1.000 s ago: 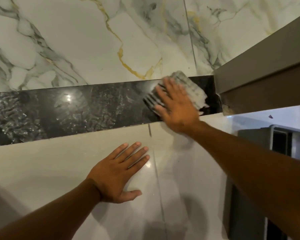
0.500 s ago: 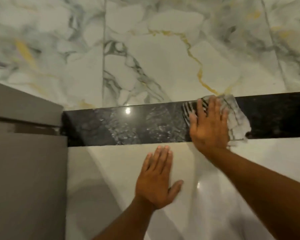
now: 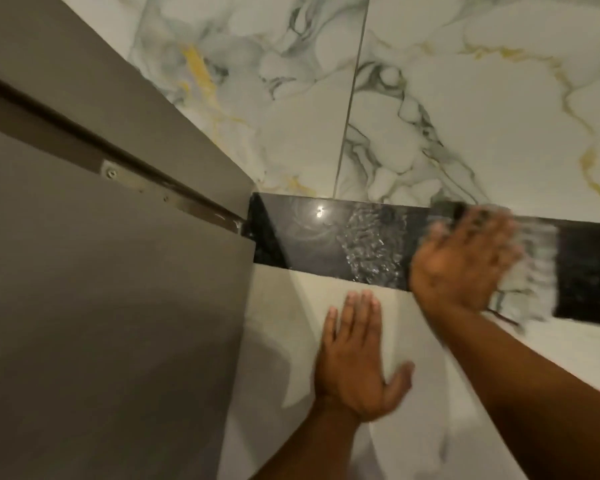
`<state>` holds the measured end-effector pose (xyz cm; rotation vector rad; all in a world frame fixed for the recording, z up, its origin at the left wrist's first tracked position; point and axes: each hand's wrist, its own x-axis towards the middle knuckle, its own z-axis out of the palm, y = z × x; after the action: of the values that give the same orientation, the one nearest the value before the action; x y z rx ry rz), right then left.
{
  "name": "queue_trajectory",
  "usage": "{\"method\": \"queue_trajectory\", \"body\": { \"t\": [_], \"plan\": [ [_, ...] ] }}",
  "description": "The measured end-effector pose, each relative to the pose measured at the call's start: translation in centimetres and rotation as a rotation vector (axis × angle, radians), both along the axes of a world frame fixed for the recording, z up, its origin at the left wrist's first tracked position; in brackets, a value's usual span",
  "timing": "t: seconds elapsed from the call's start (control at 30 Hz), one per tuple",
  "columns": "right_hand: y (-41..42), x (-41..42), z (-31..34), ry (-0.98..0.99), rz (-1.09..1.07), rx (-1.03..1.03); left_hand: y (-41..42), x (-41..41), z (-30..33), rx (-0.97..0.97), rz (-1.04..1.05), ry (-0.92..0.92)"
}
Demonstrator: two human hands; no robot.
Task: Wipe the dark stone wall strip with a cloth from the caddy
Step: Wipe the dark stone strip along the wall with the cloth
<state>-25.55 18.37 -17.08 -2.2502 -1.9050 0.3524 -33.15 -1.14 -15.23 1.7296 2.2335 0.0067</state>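
The dark stone wall strip point(image 3: 326, 240) runs across the wall between white marble above and plain pale tile below, with wet smears near its middle. My right hand point(image 3: 465, 261) presses a grey-and-white striped cloth point(image 3: 537, 268) flat against the strip; hand and cloth are blurred by motion. The cloth sticks out to the right of my fingers. My left hand point(image 3: 354, 358) lies flat and spread on the pale tile just below the strip, holding nothing.
A grey-brown partition panel point(image 3: 111, 306) with a metal hinge strip point(image 3: 160, 192) fills the left side and meets the strip's left end. Veined marble tile point(image 3: 465, 109) covers the wall above.
The view has swung left, bringing the grey partition into sight. My right hand has slid the cloth along the strip and is now blurred in motion. My left hand stays braced on the tile.
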Motion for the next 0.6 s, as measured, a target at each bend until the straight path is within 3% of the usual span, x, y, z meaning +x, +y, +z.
{"method": "queue_trajectory", "body": {
  "t": [0.07, 0.13, 0.2, 0.27, 0.37, 0.53, 0.6],
  "plan": [
    [-1.1, 0.0, 1.3, 0.019, 0.359, -0.055, 0.2, 0.2, 0.1, -0.026, 0.219, 0.014],
    [-1.2, 3.6, 1.6, 0.000, 0.615, -0.070, 0.2, 0.4, 0.2, -0.038, 0.300, 0.048],
    [-0.5, 8.3, 1.6, -0.059, 0.514, -0.082, 0.2, 0.5, 0.0, -0.038, 0.303, 0.043],
    [-0.1, 9.9, 1.2, -0.093, 0.132, -0.055, 0.0, 0.5, -0.3, -0.013, 0.288, 0.057],
    [-0.4, 3.3, 1.5, -0.101, -0.201, -0.040, -0.1, 0.8, -1.3, 0.027, 0.301, 0.059],
    [-2.4, -9.4, 1.7, -0.025, -0.006, -0.090, 0.6, 0.8, -1.0, 0.099, 0.460, 0.035],
    [-3.9, -11.5, 2.2, -0.040, 0.281, -0.106, 0.4, 1.1, -0.8, 0.088, 0.601, 0.056]
  ]
}}
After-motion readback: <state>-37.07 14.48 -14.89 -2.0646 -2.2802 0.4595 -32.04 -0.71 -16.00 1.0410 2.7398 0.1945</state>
